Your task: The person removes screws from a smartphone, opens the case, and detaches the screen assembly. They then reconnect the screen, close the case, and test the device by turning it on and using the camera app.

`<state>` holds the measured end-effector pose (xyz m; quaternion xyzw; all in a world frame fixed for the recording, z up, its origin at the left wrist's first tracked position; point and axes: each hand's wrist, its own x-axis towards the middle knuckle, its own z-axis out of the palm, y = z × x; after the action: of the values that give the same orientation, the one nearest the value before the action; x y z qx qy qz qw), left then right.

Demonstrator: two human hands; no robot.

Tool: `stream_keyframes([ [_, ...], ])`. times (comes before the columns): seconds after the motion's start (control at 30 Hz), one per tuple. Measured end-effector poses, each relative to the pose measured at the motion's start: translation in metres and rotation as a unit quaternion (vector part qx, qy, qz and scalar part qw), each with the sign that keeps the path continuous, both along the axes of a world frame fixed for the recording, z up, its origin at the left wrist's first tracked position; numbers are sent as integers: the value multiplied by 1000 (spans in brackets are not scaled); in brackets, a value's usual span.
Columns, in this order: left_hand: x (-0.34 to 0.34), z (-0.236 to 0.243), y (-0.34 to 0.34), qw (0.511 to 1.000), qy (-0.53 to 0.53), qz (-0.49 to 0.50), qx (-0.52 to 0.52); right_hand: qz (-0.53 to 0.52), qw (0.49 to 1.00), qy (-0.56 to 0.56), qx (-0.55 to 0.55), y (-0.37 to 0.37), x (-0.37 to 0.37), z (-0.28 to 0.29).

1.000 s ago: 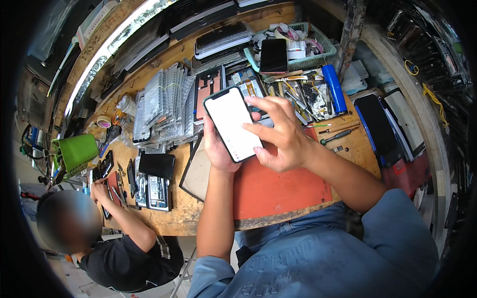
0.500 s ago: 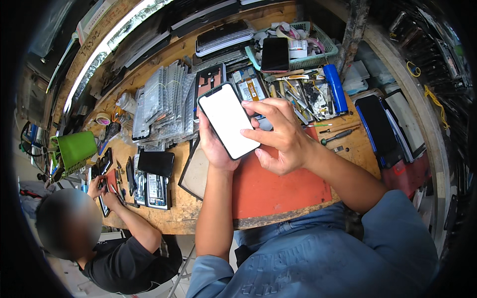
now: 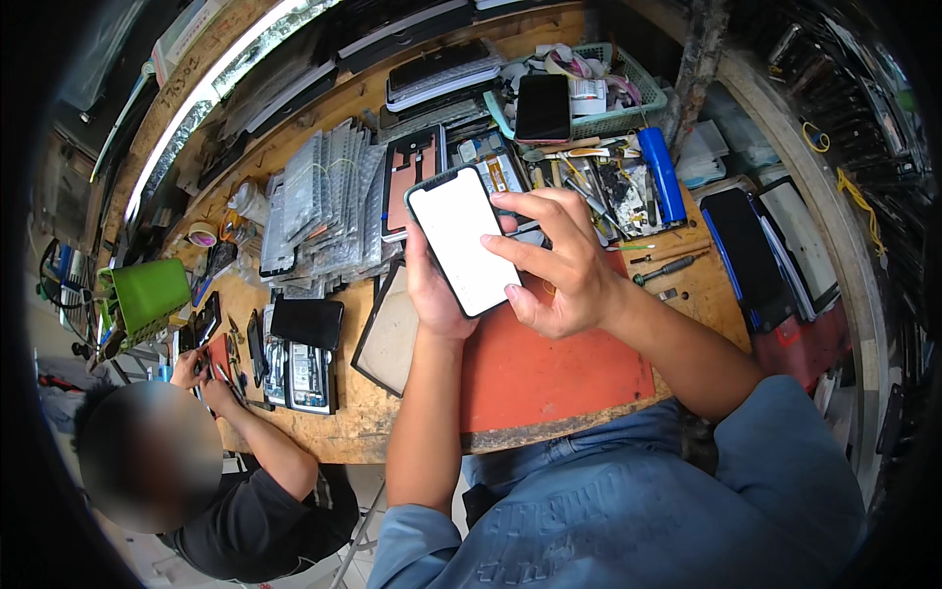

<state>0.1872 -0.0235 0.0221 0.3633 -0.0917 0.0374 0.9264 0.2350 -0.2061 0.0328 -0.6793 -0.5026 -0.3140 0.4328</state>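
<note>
A smartphone (image 3: pixel 459 240) with a bright, nearly white screen is held tilted above the workbench. My left hand (image 3: pixel 437 294) grips it from beneath and along its left edge, with fingertips showing at the right edge. Over the lower right of the screen, my right hand (image 3: pixel 561 265) has its fingers spread; thumb and fingertips are at or just above the glass, and whether they touch it I cannot tell. Below both hands lies a red-orange work mat (image 3: pixel 554 378).
Stacked bubble-wrapped parts (image 3: pixel 324 196) stand left of the phone. A green basket (image 3: pixel 633 88), a tool tray (image 3: pixel 613 187) and a blue cylinder (image 3: pixel 662 175) fill the back. A screwdriver (image 3: pixel 667 270) lies right. Opened devices (image 3: pixel 299 373) sit left, near another person's hands (image 3: pixel 206 378).
The phone and my left hand have shifted slightly to the right. Faint marks now show on the lower screen. The other person's head has moved a little right and down.
</note>
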Motion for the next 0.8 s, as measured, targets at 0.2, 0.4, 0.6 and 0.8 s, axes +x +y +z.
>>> stream_keyframes([
  [0.2, -2, -2, -7, 1000, 3, -17, 12, -24, 1000, 4, -10, 2, -2, 2],
  [0.4, -3, -3, -8, 999, 33, -12, -6, -27, 1000, 3, -2, 2, 0, 1],
  [0.6, -1, -2, 3, 1000, -10, -16, -12, -27, 1000, 5, 4, 1, -1, -2],
  [0.8, 1, -4, 7, 1000, 2, 3, -11, 0, 1000, 9, -1, 1, -2, -2],
])
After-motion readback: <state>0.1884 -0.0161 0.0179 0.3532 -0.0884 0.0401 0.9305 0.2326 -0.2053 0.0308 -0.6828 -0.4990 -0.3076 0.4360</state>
